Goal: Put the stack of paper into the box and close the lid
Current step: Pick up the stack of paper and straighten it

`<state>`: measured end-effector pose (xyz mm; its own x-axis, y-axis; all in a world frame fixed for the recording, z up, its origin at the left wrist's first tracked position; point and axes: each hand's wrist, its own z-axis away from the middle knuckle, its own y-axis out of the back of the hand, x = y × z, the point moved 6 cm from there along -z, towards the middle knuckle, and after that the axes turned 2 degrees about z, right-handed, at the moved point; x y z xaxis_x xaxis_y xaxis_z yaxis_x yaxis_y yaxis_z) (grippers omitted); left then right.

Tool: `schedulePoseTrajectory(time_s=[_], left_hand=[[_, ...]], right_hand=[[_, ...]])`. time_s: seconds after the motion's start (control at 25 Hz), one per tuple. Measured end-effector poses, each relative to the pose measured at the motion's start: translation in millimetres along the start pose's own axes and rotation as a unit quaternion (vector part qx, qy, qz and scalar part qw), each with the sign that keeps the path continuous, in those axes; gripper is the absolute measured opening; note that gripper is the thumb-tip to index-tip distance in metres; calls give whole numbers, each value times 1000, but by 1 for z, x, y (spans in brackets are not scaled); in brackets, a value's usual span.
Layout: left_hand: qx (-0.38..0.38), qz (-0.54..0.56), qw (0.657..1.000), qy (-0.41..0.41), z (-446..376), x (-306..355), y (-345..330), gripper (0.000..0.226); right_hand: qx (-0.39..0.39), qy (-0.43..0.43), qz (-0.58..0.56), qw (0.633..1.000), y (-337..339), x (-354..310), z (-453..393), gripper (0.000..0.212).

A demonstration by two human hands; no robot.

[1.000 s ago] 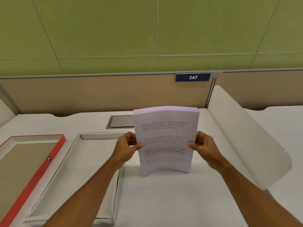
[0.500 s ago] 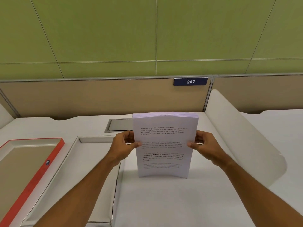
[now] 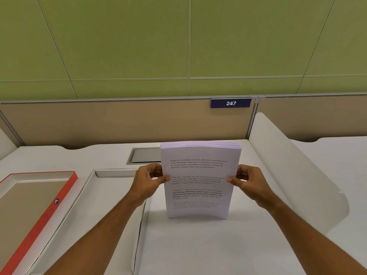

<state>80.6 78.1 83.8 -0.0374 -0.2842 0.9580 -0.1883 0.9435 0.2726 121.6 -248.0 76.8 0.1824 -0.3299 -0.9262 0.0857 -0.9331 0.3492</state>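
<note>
Progress: nothing boxed yet, you judge early stage. Desk (image 3: 198, 245) carries all.

One box (image 3: 83, 215), white, open, empty as far as visible, left of your grip, partly under left forearm.

One lid (image 3: 45, 215), red-edged, further left, lying off box, inside up.

One stack of paper (image 3: 198, 181), upright on desk, bottom edge touching surface, bowed slightly.

Two hands: left hand (image 3: 148, 182) and right hand (image 3: 251, 183) pinch stack's side edges, thumbs in front, fingers behind.

Left: move stack into box, fit lid.
</note>
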Motion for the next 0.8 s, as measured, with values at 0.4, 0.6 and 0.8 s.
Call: schedulePoseTrajectory(time_s=[0.4,0.6,0.8], left_hand=[[18,-28,999,6,0,-7,-2,28],[22,-20,1000,3,1,-1,3,27],[32,49,998,3,11,12,28,21]], right_hand=[[-7,-12,-30,999,-5,12,5,14],[-1,-11,-27,1000,-8,5,8,15],[-26,-7,-77,997,-11,-28,3,18]])
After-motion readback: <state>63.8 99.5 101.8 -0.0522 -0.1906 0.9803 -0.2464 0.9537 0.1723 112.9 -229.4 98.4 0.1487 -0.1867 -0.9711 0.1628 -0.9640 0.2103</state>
